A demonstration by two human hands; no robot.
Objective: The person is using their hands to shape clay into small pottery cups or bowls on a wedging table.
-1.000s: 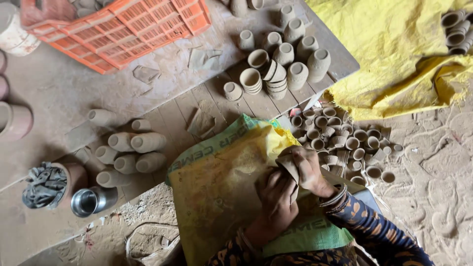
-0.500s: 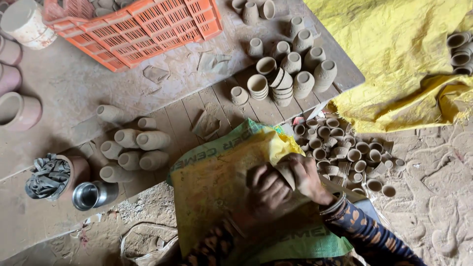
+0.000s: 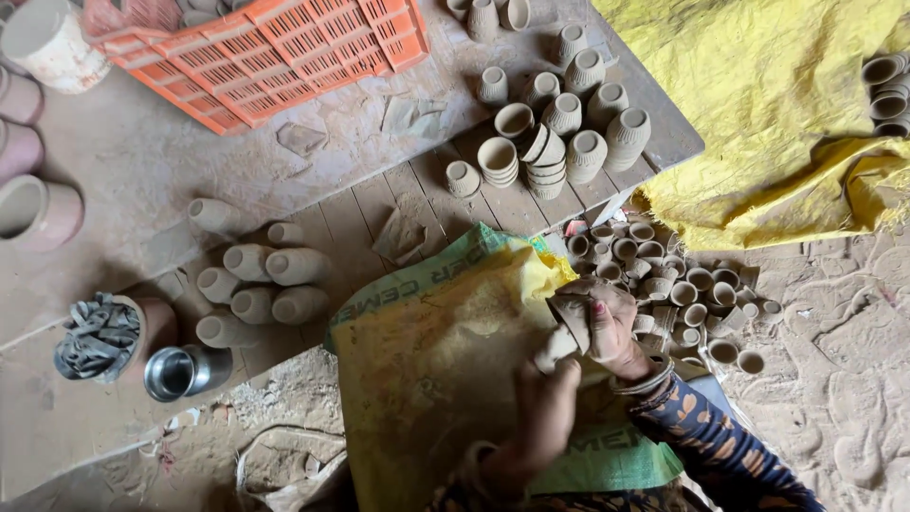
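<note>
Holding a small grey clay cup (image 3: 572,320) over the yellow sack (image 3: 445,370) on the lap: right hand (image 3: 611,327) wrapped around its wall, left hand (image 3: 545,417) pressed up against its lower end. Judgement: keep the grip light and turn the cup evenly (unfired clay would dent easily). Compared with half a second ago, both hands sit slightly lower and the left wrist looks straighter; the loose cups (image 3: 664,280) on the ground are unchanged.
</note>
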